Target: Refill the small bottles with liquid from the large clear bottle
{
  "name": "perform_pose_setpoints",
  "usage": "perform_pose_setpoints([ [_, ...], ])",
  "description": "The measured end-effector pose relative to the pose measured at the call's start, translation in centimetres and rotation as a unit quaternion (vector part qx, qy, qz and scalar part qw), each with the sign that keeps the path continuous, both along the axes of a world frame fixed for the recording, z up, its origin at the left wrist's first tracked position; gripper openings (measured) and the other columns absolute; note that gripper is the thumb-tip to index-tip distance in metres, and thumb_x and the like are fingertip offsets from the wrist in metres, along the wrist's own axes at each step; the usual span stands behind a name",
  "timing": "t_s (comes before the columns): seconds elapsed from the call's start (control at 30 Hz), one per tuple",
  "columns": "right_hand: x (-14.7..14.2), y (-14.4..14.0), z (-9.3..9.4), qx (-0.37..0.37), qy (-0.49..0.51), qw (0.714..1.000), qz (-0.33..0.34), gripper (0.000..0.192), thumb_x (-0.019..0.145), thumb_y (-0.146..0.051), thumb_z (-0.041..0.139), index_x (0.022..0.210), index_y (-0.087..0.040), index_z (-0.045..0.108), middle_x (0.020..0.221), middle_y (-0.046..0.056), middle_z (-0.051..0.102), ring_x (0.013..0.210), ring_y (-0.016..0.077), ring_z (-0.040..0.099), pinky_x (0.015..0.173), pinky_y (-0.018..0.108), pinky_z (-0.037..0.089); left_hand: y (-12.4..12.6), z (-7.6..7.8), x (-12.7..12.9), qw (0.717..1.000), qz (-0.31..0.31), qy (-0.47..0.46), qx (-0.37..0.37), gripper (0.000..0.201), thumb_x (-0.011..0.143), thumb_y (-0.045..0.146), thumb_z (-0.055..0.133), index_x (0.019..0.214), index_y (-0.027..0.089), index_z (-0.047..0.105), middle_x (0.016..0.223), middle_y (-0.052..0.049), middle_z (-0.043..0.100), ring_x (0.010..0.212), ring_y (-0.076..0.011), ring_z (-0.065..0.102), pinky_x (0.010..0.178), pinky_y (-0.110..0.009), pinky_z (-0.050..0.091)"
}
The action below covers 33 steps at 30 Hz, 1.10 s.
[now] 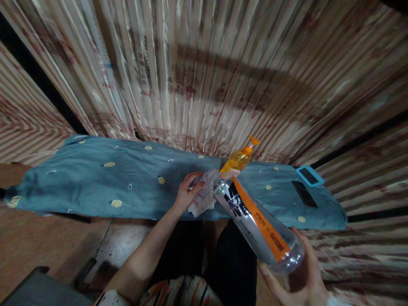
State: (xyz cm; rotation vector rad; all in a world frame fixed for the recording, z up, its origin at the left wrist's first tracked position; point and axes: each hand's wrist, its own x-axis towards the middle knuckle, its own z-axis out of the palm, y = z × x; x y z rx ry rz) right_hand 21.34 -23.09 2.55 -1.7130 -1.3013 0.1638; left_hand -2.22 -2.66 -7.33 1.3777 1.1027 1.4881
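Note:
My right hand [298, 274] grips the base end of a large clear bottle [247, 221] with a silver and orange label. The bottle is tilted, its neck end pointing up and left, away from me. With its fingers closed on it, my left hand [188, 191] holds a crumpled clear plastic bag [205, 193] at that neck end. The plastic hides the mouth of the bottle. Just behind the neck stands a pump bottle [237, 160] of yellow liquid with an orange pump head, partly covered by the plastic.
A long narrow table [86, 178] under a blue-green cloth with yellow prints runs across in front of me. At its right end lie a dark phone [304, 194] and a light-blue framed object [310, 175]. Striped curtains [197, 85] hang close behind it. A dark seat [28, 289] is at lower left.

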Motion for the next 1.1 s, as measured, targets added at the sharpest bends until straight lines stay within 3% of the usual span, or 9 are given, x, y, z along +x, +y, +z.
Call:
perform_pose_setpoints([
  [0.43,-0.01,-0.03,-0.12,-0.008,0.023,1.000,0.000,0.097,0.071,-0.056,0.083,0.153,-0.020,0.046,0.152,0.016,0.052,0.138,0.0422,0.052,0.086,0.042,0.056,0.08,-0.34,0.20,1.000,0.006,-0.014,0.005,0.031,0.083,0.042,0.075,0.107,0.024,0.078,0.122,-0.008,0.076,0.121,-0.0262,0.068,0.113,-0.043,0.049],
  [1.1,0.20,-0.08,-0.11,-0.012,0.001,1.000,0.003,0.094,0.072,-0.056,0.081,0.153,-0.021,0.046,0.143,0.015,0.058,0.123,0.0363,0.062,0.079,0.038,0.058,0.03,-0.10,0.13,1.000,0.002,-0.012,0.008,0.031,0.082,0.043,0.074,0.106,0.024,0.077,0.120,-0.008,0.077,0.119,-0.0261,0.068,0.112,-0.042,0.049],
])
